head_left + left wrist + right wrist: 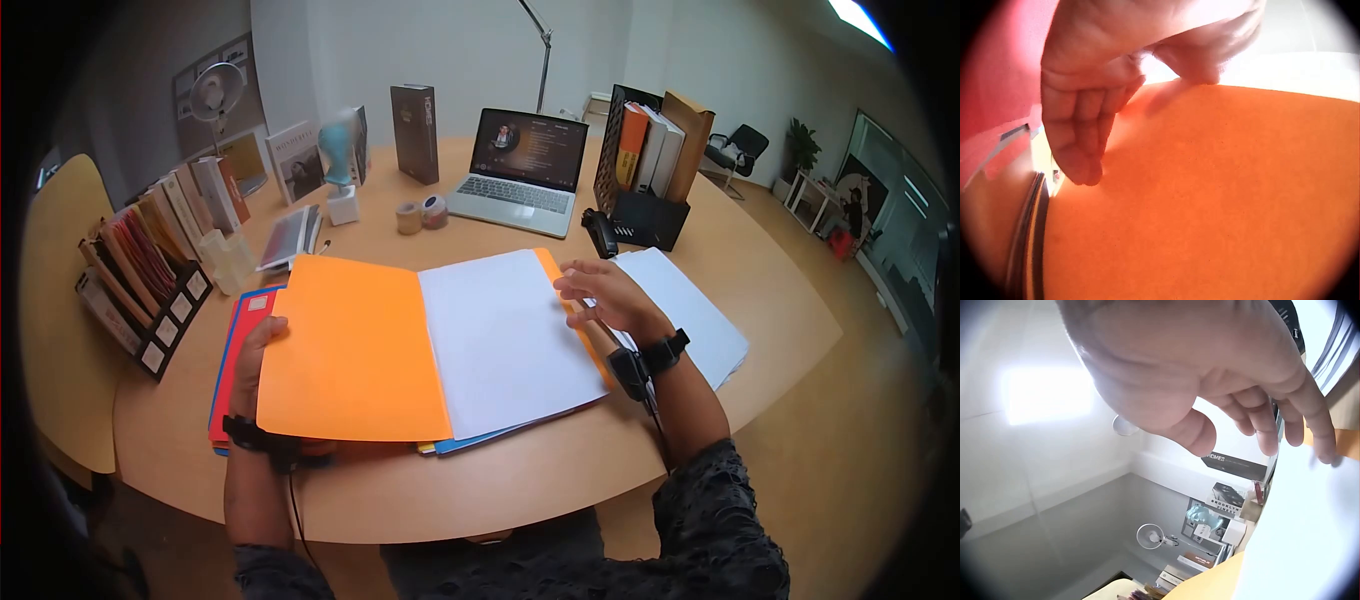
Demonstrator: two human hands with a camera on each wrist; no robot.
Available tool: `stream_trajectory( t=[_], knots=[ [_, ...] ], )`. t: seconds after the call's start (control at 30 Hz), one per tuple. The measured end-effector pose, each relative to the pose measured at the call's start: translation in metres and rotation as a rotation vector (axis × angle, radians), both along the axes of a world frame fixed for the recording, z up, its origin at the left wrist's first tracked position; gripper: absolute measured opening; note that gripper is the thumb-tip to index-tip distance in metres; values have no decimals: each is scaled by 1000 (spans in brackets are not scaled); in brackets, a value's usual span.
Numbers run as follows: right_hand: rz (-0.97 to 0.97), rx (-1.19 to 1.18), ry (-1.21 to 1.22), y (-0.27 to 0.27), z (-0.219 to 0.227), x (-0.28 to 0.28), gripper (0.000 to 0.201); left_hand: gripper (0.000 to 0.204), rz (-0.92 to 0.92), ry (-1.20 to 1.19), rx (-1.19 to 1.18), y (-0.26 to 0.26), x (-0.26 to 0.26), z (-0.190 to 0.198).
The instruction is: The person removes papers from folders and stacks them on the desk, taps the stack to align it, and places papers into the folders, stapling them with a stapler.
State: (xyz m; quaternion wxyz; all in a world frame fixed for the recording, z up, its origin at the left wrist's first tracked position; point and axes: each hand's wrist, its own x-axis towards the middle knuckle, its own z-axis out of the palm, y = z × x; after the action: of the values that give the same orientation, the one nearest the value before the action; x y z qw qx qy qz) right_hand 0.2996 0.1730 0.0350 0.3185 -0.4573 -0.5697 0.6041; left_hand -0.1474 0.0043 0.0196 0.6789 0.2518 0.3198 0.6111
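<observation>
The left hand grips the open folder at nine o'clock, while the right hand, loose-fingered and nearer the paper, touches the two o'clock edge, the folder's long axis running nine to three between them.

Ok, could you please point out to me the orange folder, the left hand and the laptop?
Orange folder (350, 350): head view, on its open left cover.
Left hand (251, 354): head view, below the thumb.
Laptop (513, 193): head view, on its keyboard.
</observation>
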Motion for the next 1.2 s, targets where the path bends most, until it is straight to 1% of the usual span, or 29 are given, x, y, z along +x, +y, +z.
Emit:
stream_trajectory(
  t=[0.03,0.1,0.13,0.2,0.23,0.3,0.43,0.53,0.6,0.63,0.7,0.83,0.9,1.0,1.03,1.1,1.13,1.2],
  knots=[
    [-2,-8,-4,0,1,0,40,47,-2,-4,-8,0,-1,0],
    [2,91,-126,-1,2,0,39,54,-6,28,-10,-3,-1,1],
    [-2,83,-129,0,0,2,39,54,-10,26,-18,-3,0,3],
    [14,38,-86,2,-1,3,38,50,-45,73,80,-3,3,9],
    [13,35,-87,3,-2,4,38,50,-46,72,77,-3,3,8],
    [16,28,-91,6,-7,5,47,49,-30,35,25,-3,2,7],
    [-29,-40,-25,8,-13,0,47,49,-21,71,80,-6,11,13],
    [-17,-37,4,8,-22,-6,49,53,22,63,51,-3,1,3],
    [-23,-22,-8,5,-22,-13,54,54,-8,82,59,0,-12,-5],
    [-16,-17,-1,2,-18,-17,54,54,-1,89,64,-3,-10,-1],
    [-79,37,-105,-7,-9,-22,55,49,22,166,159,-3,1,6],
    [-90,29,-98,-7,-11,-24,53,53,25,180,173,-9,13,16],
    [-28,8,-88,0,-20,-26,47,54,11,207,190,-9,12,16],
    [-18,-47,-53,1,-21,-32,41,54,-26,223,204,-6,2,11],
    [-16,-47,-54,-1,-20,-34,41,54,-24,222,204,-7,3,11],
    [68,-81,-14,-6,-19,-40,36,52,29,211,153,-8,6,13],
    [69,-81,-15,-6,-22,-44,36,52,30,210,153,-8,6,13],
    [110,-33,-55,-7,-32,-53,46,51,52,257,161,-9,6,13]
  ],
)
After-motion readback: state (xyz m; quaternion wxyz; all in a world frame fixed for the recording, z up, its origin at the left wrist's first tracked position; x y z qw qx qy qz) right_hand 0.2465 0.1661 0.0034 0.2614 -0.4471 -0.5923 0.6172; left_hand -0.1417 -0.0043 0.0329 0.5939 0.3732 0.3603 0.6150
